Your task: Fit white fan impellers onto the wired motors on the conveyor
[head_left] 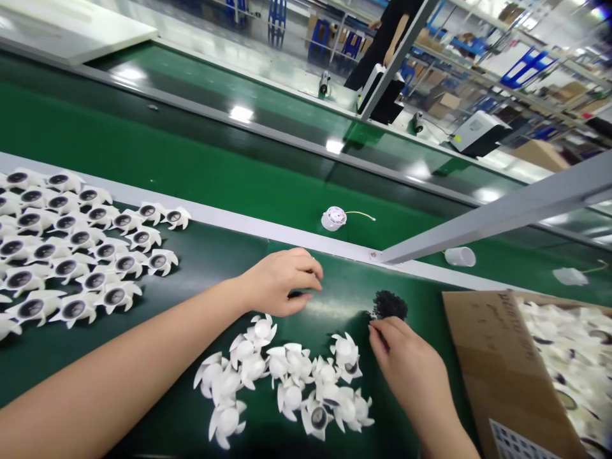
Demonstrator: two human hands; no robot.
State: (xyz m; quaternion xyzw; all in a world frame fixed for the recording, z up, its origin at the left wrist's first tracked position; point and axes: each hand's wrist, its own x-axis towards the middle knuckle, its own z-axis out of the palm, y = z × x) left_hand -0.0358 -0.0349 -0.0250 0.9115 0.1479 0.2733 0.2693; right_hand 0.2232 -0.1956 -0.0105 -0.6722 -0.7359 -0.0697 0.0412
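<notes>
My left hand (pixel 287 280) hovers over the green work surface, fingers loosely bent and the thumb apart from them, with nothing visible in it. Just below it lie loose white fan impellers (pixel 291 363), most with their rounded hubs up, a few showing dark inner rings. On the right, my right hand (pixel 406 357) pinches thumb and forefinger together at the near edge of a pile of tiny black pieces (pixel 391 305). Whatever sits between those fingertips is too small to make out.
Many impellers (pixel 67 242) stand in rows at left, dark rings up. A cardboard box (pixel 497 357) of white parts is at right. Beyond the pale rail, a green belt (pixel 229 172) carries white fan housings (pixel 333 218). A grey metal post (pixel 478 213) slants across the right.
</notes>
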